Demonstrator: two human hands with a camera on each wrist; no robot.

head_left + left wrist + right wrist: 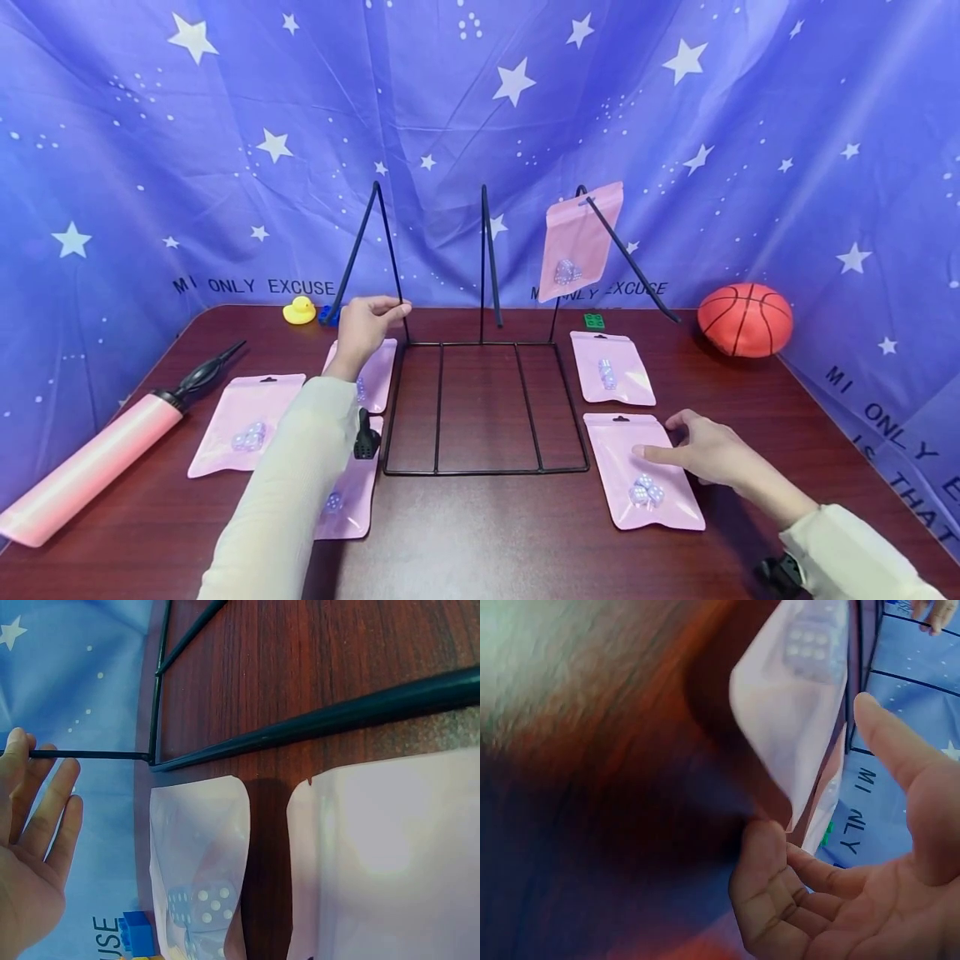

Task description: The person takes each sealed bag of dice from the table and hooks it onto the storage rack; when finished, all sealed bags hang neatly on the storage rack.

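A black wire rack stands mid-table with three upright prongs. One pink pouch of dice hangs on the right prong. My left hand reaches to the left prong; its straight fingers touch the rod. Under that arm lie two pouches. My right hand is on the front right pouch. Its thumb lies over the pouch and its fingers curl under the lifted edge of the pouch. Another pouch lies behind it.
More pink pouches lie left of the rack. A pink hand pump sits at the left edge. A yellow duck, a blue brick, a green brick and a basketball line the back. A starry cloth hangs behind.
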